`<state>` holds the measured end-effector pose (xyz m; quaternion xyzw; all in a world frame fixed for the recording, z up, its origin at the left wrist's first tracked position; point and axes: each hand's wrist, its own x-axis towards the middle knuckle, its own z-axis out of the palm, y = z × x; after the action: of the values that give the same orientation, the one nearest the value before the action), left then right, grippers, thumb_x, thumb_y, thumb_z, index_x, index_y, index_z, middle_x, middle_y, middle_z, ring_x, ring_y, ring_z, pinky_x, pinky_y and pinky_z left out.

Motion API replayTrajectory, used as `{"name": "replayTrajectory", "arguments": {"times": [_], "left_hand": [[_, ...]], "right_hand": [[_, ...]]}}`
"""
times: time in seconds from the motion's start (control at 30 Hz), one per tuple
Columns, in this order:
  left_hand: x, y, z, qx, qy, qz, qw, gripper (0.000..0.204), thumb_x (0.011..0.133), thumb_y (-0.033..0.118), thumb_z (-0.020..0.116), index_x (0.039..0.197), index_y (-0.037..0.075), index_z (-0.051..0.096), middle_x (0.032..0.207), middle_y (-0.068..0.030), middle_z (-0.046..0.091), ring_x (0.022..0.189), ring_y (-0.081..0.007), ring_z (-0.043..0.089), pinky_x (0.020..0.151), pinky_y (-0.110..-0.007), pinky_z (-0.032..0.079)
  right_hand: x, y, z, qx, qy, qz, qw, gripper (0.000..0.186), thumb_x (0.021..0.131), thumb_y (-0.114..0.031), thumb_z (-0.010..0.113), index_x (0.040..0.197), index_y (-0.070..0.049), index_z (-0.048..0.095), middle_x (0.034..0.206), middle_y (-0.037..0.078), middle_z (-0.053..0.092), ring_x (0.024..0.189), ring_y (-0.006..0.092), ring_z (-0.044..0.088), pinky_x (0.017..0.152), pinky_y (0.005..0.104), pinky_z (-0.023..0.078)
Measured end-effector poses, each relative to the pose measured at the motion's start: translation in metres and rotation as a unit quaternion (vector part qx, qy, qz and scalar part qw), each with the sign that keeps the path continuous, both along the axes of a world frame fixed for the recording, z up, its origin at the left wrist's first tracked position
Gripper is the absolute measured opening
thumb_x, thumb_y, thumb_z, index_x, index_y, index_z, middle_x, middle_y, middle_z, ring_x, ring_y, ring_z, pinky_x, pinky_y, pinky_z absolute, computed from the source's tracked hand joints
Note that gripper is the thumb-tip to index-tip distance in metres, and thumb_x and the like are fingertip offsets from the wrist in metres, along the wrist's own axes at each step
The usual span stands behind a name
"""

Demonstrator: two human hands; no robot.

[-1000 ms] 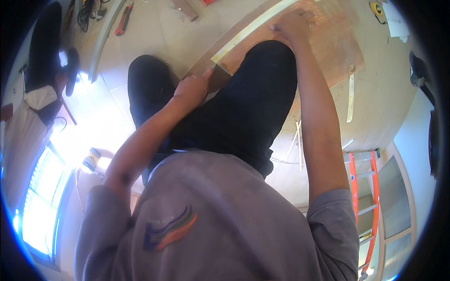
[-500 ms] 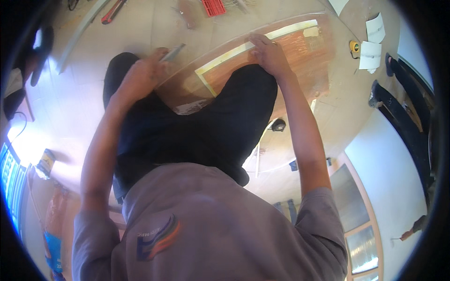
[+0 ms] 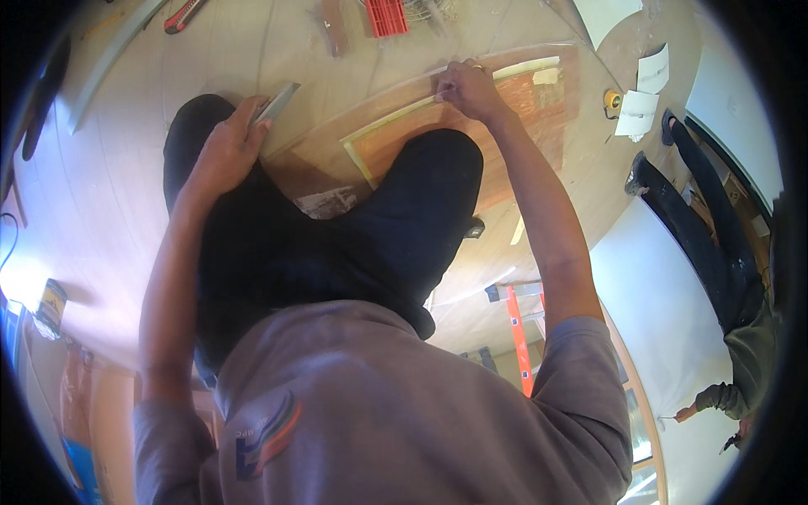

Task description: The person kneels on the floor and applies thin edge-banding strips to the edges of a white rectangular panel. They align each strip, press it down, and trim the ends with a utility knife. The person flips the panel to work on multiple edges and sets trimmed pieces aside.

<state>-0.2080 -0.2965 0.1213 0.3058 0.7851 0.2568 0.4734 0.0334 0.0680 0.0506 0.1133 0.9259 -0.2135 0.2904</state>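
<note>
My left hand [image 3: 229, 145] is closed round a slim grey tool with a flat metal end [image 3: 276, 103], held above my left knee and pointing away to the right. Ahead of my knees lies a reddish-brown wooden panel [image 3: 471, 126]. A pale yellow strip, like tape [image 3: 396, 116], runs along its far side and turns a corner at the left. Over that strip, my right hand [image 3: 470, 88] has its fingers curled and pinched together. Whatever sits between those fingertips is too small to make out.
Around the far floor lie a red plastic piece [image 3: 385, 17], a red utility knife [image 3: 183, 17] and a long pale strip [image 3: 109, 63]. A yellow tape measure [image 3: 612, 103] lies near white sheets [image 3: 637, 114]. An orange ladder [image 3: 519, 337] stands behind my right side. Another person [image 3: 690, 244] is at right.
My right hand has shifted slightly left along the strip, its fingers more tightly curled. The left hand has turned the grey tool a little. With the view's shift, the ladder now shows.
</note>
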Motion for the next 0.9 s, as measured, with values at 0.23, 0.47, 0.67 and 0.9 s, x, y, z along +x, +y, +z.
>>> {"name": "replayTrajectory", "arguments": {"times": [0.23, 0.47, 0.67, 0.9], "left_hand": [[-0.003, 0.005, 0.004, -0.015, -0.016, -0.003, 1.0, 0.039, 0.103, 0.025, 0.053, 0.135, 0.003, 0.051, 0.083, -0.0162, 0.06, 0.072, -0.022, 0.059, 0.072, -0.037, 0.048], [0.001, 0.006, 0.0, -0.021, 0.028, -0.041, 0.999, 0.037, 0.103, 0.026, 0.051, 0.135, 0.006, 0.051, 0.084, -0.0205, 0.064, 0.074, -0.0309, 0.063, 0.075, -0.041, 0.049], [-0.001, 0.008, 0.0, -0.037, 0.004, -0.026, 0.999, 0.038, 0.103, 0.025, 0.051, 0.135, 0.006, 0.051, 0.079, -0.0175, 0.061, 0.073, -0.0277, 0.062, 0.072, -0.04, 0.048], [0.0, 0.011, -0.004, -0.025, -0.009, -0.01, 1.0, 0.04, 0.102, 0.025, 0.054, 0.136, 0.004, 0.051, 0.074, -0.0134, 0.057, 0.069, -0.0226, 0.059, 0.069, -0.037, 0.047]], "right_hand": [[0.02, 0.003, 0.0, -0.078, 0.111, -0.01, 0.991, 0.012, 0.085, -0.019, 0.07, 0.096, -0.014, 0.069, 0.105, 0.005, 0.062, 0.105, 0.0298, 0.059, 0.09, 0.0479, 0.043], [0.019, 0.02, 0.014, -0.042, 0.092, 0.028, 0.994, 0.019, 0.086, -0.018, 0.071, 0.105, -0.018, 0.069, 0.114, 0.003, 0.063, 0.104, 0.0271, 0.062, 0.094, 0.0474, 0.041], [0.026, 0.039, 0.011, 0.031, 0.107, 0.05, 0.992, 0.03, 0.083, -0.023, 0.074, 0.113, -0.022, 0.071, 0.117, 0.002, 0.064, 0.113, 0.0242, 0.059, 0.098, 0.052, 0.041], [0.066, 0.031, -0.002, 0.028, 0.117, -0.048, 0.992, 0.042, 0.084, -0.026, 0.074, 0.125, -0.021, 0.066, 0.133, 0.006, 0.06, 0.122, 0.0294, 0.057, 0.1, 0.0505, 0.044]]}}
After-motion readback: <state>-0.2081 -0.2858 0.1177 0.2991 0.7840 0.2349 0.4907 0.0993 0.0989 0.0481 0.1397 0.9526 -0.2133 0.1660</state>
